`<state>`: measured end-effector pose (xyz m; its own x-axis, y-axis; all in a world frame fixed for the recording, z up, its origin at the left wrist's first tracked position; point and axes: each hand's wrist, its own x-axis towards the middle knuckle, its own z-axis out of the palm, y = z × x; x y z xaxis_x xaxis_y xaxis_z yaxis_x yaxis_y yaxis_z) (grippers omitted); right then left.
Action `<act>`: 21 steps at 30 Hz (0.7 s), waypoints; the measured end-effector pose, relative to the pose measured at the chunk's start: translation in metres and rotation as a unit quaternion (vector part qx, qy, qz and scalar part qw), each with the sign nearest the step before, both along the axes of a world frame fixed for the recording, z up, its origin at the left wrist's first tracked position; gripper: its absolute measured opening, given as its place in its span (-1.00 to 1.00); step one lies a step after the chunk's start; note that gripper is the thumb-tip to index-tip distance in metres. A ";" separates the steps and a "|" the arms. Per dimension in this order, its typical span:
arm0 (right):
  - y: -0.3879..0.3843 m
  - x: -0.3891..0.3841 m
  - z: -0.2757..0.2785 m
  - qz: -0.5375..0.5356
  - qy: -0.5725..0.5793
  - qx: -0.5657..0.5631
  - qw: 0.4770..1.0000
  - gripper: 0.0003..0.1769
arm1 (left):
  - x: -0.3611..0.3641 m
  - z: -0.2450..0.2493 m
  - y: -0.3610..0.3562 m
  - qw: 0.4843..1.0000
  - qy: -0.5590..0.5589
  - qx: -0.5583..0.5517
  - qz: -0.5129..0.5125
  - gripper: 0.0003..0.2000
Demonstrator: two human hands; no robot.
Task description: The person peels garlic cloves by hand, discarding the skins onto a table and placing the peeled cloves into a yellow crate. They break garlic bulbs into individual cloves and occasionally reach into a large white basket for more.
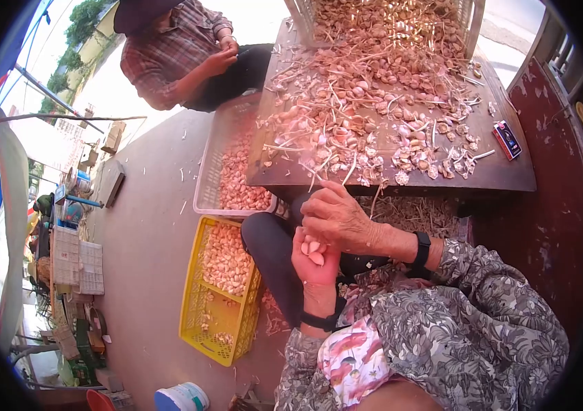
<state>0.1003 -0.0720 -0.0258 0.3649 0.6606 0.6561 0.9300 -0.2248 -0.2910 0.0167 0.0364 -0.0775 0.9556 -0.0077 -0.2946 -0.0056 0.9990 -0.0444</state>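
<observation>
Peeled-looking garlic cloves rest in the palm of my left hand, its fingers curled up around them. Over it, my right hand is closed, fingers bent and pressed together against the left fingertips. What sits between the right fingertips is hidden. Just beyond both hands is the edge of a wooden table, strewn with garlic bulbs, loose cloves, dry stems and skins. Both hands are above my dark-trousered legs.
A yellow divided crate and a pale plastic crate, both with garlic cloves, stand left of my legs. Another person sits beyond them. A small dark box lies on the table's right. A white bucket is at the bottom.
</observation>
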 end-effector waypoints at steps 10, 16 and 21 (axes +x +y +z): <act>-0.015 0.002 0.017 0.026 0.116 0.049 0.992 -0.75 | 0.000 -0.014 0.011 0.980 -0.170 -0.105 -0.006 -0.65; -0.019 -0.018 0.006 0.056 0.105 -0.029 0.992 -0.76 | 0.002 0.006 0.003 0.995 -0.068 0.005 0.071 -0.64; -0.020 -0.029 0.006 0.024 0.181 -0.045 0.982 -0.67 | -0.001 0.006 0.002 0.992 -0.103 -0.005 0.076 -0.64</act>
